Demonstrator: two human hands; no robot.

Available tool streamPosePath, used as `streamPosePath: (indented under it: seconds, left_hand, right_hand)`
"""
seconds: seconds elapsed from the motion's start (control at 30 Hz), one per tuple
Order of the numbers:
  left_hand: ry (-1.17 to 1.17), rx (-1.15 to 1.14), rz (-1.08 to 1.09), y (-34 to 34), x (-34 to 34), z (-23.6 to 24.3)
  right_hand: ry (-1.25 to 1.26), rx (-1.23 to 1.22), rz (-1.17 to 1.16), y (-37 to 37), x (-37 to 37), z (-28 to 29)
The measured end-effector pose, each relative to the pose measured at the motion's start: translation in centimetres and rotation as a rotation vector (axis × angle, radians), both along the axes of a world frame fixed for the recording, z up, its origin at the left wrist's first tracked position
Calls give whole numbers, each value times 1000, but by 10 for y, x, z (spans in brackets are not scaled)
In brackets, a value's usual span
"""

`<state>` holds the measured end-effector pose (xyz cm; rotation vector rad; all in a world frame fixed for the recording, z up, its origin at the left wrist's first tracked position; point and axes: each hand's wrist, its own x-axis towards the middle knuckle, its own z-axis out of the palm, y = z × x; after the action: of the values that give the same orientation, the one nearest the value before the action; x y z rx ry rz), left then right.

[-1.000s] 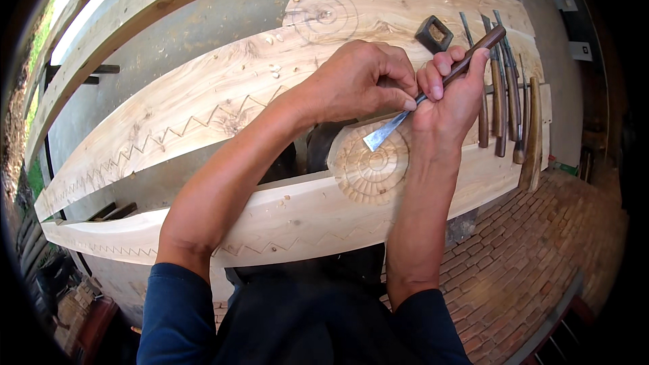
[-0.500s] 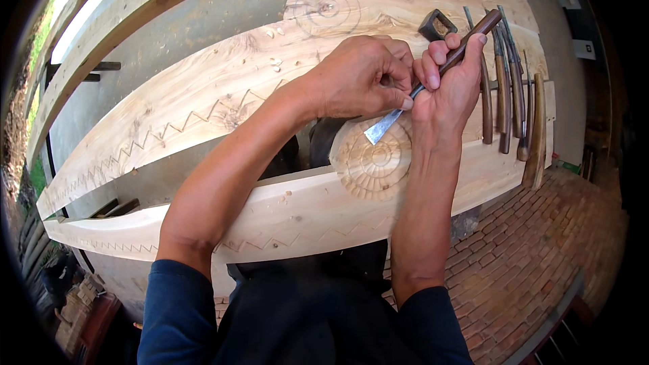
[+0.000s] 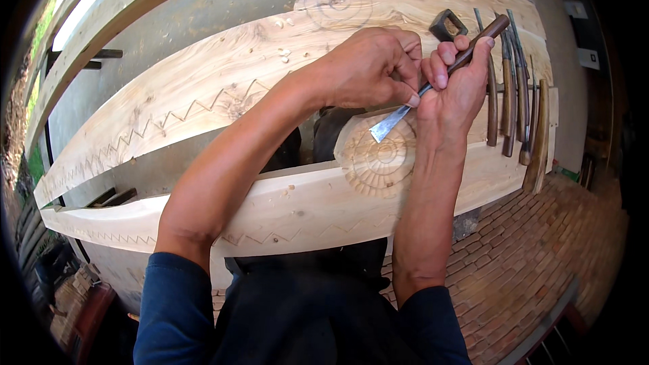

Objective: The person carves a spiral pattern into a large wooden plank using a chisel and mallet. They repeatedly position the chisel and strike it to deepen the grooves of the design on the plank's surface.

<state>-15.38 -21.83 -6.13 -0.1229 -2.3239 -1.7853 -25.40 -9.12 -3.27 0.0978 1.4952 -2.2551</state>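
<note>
A wood chisel with a flared steel blade and dark wooden handle slants over the near board. My right hand is wrapped round its handle, palm turned up. Closed in a pinch, my left hand meets the steel where blade and shank join; its thumb tip touches the metal. Below the blade lies a round carved rosette with ringed petals, on the near pale board. The cutting edge hangs over the rosette's upper part; contact with the wood cannot be made out.
Several more chisels lie side by side at the right, beside a wooden mallet-like stick. A dark hollow block rests on the far board, which bears pencilled circles, a zigzag line and wood chips. Brick paving spreads at lower right.
The whole scene sits slightly shifted in the picture. Both hands keep the same grip on the chisel, whose blade stays over the rosette.
</note>
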Motion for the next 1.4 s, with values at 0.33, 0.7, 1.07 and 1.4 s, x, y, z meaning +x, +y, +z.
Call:
streamPosePath:
  seconds: [0.33, 0.7, 1.07, 1.4]
  left_hand:
    - [-58, 40, -53, -5, 2, 4]
    - [-221, 175, 184, 0, 35, 20]
    - [131, -620, 241, 45, 118, 31]
    - [0, -542, 954, 99, 247, 24]
  right_hand:
    - [-35, -3, -4, -1, 8, 1]
    - [67, -67, 28, 13, -7, 20]
    - [155, -177, -8, 26, -35, 50]
    - [-41, -213, 287, -18, -3, 6]
